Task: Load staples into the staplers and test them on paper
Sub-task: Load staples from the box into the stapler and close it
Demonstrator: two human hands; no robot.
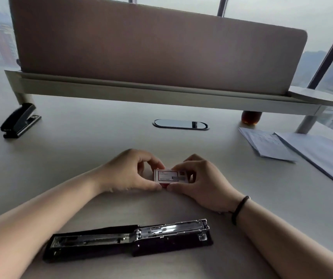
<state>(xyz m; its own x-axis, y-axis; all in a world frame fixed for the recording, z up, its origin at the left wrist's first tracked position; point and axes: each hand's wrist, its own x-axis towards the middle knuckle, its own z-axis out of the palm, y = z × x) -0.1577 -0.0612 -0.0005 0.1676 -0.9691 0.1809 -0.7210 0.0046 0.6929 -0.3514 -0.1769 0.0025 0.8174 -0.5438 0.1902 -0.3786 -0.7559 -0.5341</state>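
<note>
A small white and red staple box sits at the middle of the desk, pinched between both hands. My left hand grips its left end and my right hand grips its right end. A black stapler lies flat near the front edge, swung fully open with its metal staple channel facing up. A second black stapler stands closed at the far left. Sheets of white paper lie at the right.
A brown desk divider on a raised pale shelf crosses the back of the white desk. A dark oval cable port is set in the desk. A reddish-brown round object sits under the shelf.
</note>
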